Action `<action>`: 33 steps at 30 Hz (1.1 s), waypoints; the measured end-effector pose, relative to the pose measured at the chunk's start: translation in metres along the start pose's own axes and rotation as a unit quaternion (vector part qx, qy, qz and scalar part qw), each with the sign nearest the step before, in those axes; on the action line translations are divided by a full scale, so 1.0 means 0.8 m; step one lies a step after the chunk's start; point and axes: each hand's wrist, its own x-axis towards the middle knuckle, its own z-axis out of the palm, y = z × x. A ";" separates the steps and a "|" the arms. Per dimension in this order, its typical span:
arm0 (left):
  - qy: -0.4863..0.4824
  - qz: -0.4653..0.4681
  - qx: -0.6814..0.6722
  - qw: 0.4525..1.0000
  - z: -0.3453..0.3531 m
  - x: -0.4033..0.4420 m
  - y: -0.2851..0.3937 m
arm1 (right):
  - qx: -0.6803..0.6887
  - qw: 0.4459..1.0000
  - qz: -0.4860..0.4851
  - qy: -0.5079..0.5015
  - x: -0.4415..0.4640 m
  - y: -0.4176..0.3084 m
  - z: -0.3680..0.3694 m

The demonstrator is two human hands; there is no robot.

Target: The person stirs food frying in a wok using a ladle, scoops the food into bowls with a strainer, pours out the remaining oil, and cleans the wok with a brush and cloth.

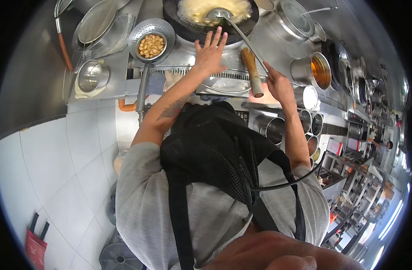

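My right hand (279, 86) is closed around the long handle of a metal ladle (219, 15). The ladle's bowl rests in frothy yellow liquid (192, 10) inside a dark wok (179, 30) at the top. Fingers spread, my left hand (210, 54) is held out at the wok's near edge with nothing in it; whether it touches the rim I cannot tell. Left of that hand sits a perforated strainer (169, 32) with golden, nut-like pieces (152, 46) in it. A bamboo brush (251, 67) lies between my hands, just left of the ladle handle.
A pot of amber liquid (322, 72) stands right of my right hand, with more pots beyond. At left are a steel bowl (91, 75) on a cloth and a round mesh sieve (97, 21). Farther right, another person (386, 146) stands among shelves.
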 end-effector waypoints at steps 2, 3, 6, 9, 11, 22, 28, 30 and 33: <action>-0.005 -0.008 0.004 1.000 0.000 0.000 0.001 | 0.003 0.999 -0.037 0.036 0.021 0.005 0.018; -0.010 -0.010 0.004 1.000 -0.001 0.001 0.001 | 0.005 0.999 -0.043 0.033 0.033 0.007 0.024; -0.005 -0.017 0.004 1.000 0.000 0.000 0.003 | 0.018 0.996 -0.077 0.034 0.068 0.016 0.035; 0.003 -0.025 0.003 1.000 0.000 0.000 0.007 | 0.017 0.995 -0.087 0.040 0.105 0.024 0.043; 0.003 -0.029 0.003 1.000 -0.001 0.001 0.011 | -0.036 0.996 -0.070 0.036 0.127 0.026 0.047; 0.007 -0.049 0.012 0.999 -0.004 0.001 0.020 | 0.042 0.998 0.045 -0.018 0.194 0.069 0.076; -0.004 -0.040 -0.010 0.999 -0.003 0.001 0.015 | 0.407 0.868 0.228 -0.169 0.141 0.029 0.019; -0.002 -0.034 -0.005 0.999 -0.002 0.002 0.013 | 0.454 0.835 0.228 -0.212 0.121 0.023 0.001; -0.006 -0.026 0.001 1.000 -0.002 0.000 0.010 | 0.600 0.715 0.268 -0.240 0.093 0.027 -0.011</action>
